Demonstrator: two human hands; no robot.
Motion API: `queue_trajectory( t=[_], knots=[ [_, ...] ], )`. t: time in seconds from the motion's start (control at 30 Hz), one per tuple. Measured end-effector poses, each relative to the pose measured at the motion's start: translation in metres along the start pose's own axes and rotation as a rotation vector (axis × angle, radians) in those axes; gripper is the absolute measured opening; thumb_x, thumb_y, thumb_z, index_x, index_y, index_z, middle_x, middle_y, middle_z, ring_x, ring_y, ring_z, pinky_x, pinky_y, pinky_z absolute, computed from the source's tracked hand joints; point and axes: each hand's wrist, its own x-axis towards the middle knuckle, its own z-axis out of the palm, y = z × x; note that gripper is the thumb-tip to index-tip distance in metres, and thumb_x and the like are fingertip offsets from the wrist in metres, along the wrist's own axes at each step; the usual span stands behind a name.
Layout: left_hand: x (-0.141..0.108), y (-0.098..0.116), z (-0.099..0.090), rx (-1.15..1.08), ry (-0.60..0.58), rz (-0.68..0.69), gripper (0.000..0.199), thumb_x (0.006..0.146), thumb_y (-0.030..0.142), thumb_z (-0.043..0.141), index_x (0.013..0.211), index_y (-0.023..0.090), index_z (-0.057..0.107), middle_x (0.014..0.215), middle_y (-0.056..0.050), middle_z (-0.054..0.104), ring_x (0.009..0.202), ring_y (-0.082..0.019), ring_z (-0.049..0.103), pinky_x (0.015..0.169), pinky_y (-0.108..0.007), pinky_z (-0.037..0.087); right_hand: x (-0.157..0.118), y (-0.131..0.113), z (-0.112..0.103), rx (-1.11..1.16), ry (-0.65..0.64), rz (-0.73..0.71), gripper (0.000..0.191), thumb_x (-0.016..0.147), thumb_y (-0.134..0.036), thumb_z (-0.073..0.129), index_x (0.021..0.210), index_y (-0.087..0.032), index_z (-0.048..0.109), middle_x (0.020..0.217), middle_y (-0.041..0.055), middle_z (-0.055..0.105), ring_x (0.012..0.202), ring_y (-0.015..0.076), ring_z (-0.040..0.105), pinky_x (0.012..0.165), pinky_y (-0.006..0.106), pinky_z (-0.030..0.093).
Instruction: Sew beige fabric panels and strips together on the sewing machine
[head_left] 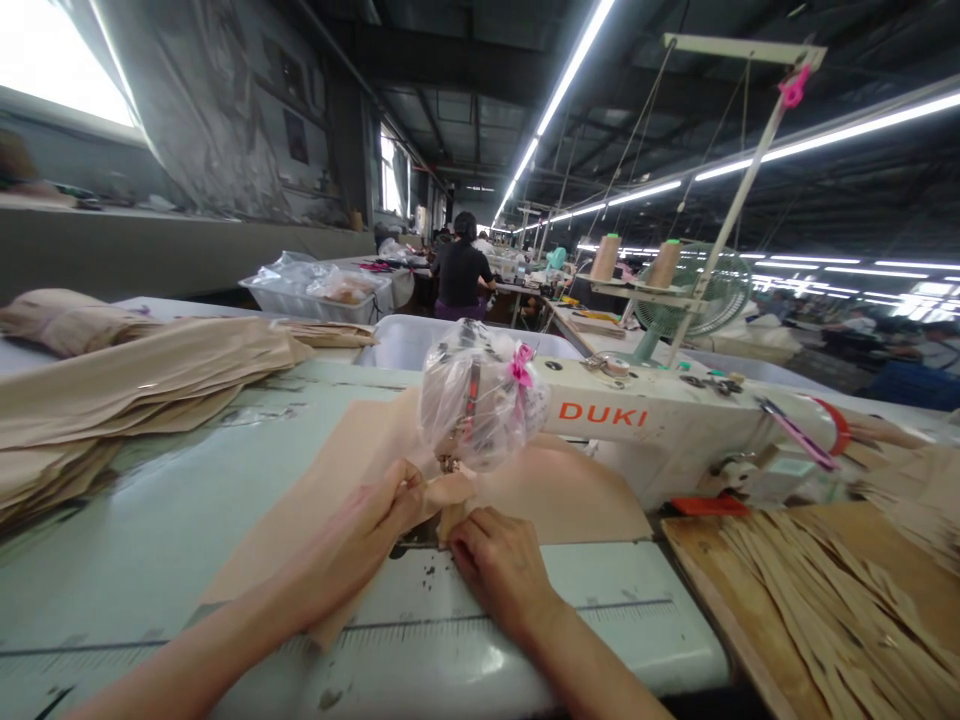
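One pale green table (pixel 225 480) fills the space before you, a ruler scale running along its near side. Across it stretches your white sewing machine (pixel 607 415), DUKI in orange on its arm, a clear plastic bag (pixel 480 410) wrapped around its head. The tan cloth (pixel 337 460) lies flat beneath that head, spreading out on both sides. Over to your left, a stack of tan pieces (pixel 150 380) sits in loose layers; to your right, a wooden board (pixel 697 550) carries a heap of narrow strips (pixel 832 610). Beyond the machine stands a green fan (pixel 727 290).

Now your hands — both right there at the needle area! Your left hand (pixel 390 510) is closed, thumb and fingertips pinching the folded tan strip (pixel 450 488) on its left side. Your right hand (pixel 502 565) is curled nearly shut, fingertips gripping the strip's lower end. That strip sits just in front of the needle area, between your hands. Two thread cones (pixel 604 258) stand behind the machine, and — smallest of all — a pink ribbon (pixel 521 365) ties the bag.
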Motion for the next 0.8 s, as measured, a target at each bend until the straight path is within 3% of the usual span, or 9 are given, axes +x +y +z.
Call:
queue_trajectory(
  t=[0.17,0.37,0.53,0.67,0.8],
  knots=[
    [-0.004,0.005,0.002,0.063,-0.071,0.004,0.04,0.102,0.055,0.03,0.086,0.025,0.051,0.081,0.001,0.064,0.079,-0.021,0.062,0.069,-0.032,0.048,0.003,0.003,0.001,0.045,-0.012,-0.006,0.007,0.088,-0.017,0.071,0.084,-0.02,0.066,0.084,0.0,0.07,0.075,0.0175,0.063,0.062,0.028,0.04],
    [-0.013,-0.004,0.01,0.16,-0.11,0.039,0.035,0.102,0.051,0.031,0.097,0.026,0.053,0.091,-0.002,0.069,0.088,-0.024,0.067,0.078,-0.035,0.053,-0.001,0.002,-0.008,0.085,-0.038,-0.032,0.009,0.091,-0.013,0.068,0.095,-0.021,0.067,0.09,-0.0017,0.069,0.079,0.0169,0.063,0.066,0.028,0.042],
    [-0.031,-0.016,0.027,0.329,-0.114,0.449,0.027,0.099,0.023,0.035,0.114,0.026,0.058,0.106,-0.005,0.075,0.097,-0.018,0.072,0.086,-0.025,0.055,-0.02,-0.005,-0.016,0.059,-0.032,-0.04,0.004,0.096,-0.017,0.064,0.098,-0.021,0.063,0.093,0.0007,0.064,0.084,0.0197,0.057,0.073,0.032,0.04],
    [-0.032,-0.03,0.038,0.616,0.092,0.852,0.041,0.087,0.007,0.042,0.123,0.02,0.056,0.116,-0.005,0.076,0.107,-0.015,0.071,0.096,-0.017,0.051,-0.027,-0.007,-0.012,0.0,-0.051,-0.056,0.008,0.09,-0.013,0.067,0.089,-0.018,0.06,0.092,0.0018,0.061,0.084,0.0206,0.052,0.073,0.035,0.037],
    [-0.03,-0.032,0.039,0.809,0.181,0.985,0.033,0.081,0.004,0.045,0.107,0.019,0.06,0.113,-0.003,0.076,0.107,-0.014,0.071,0.101,-0.016,0.048,-0.026,-0.007,-0.008,0.002,-0.037,-0.043,0.014,0.087,-0.015,0.072,0.09,-0.017,0.059,0.094,0.0015,0.06,0.085,0.0206,0.05,0.074,0.035,0.036]
  ],
)
